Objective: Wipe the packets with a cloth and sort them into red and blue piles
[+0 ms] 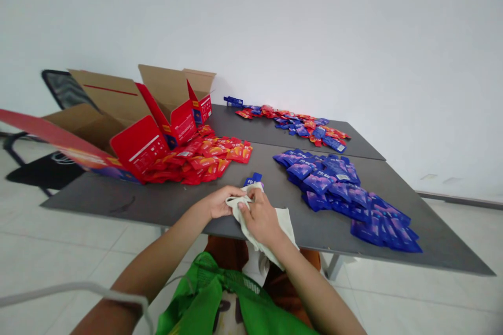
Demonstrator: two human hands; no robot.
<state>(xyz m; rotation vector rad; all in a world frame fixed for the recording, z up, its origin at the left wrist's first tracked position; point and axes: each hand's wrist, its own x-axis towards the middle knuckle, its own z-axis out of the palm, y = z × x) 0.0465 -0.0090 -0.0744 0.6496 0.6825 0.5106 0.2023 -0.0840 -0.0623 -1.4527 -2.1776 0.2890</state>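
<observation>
A pale cloth [286,222] is bunched between my two hands at the table's front edge, with one end hanging below the edge. My left hand [220,202] is closed on a folded edge of the cloth. My right hand [262,220] grips the cloth from the other side, fingers curled and thumb pressed on it. Just beyond the fingers, the top of a blue pouch [252,179] shows above the cloth. Its lower part is covered, so I cannot tell whether a hand grips it too.
Red pouches [212,159] are piled to the left beside open red cartons [139,146]. Overlapping blue pouches [330,183] lie to the right. Mixed red and blue pouches [302,128] are heaped on the grey table's [247,133] far part, near the wall. A black chair [47,167] stands at left.
</observation>
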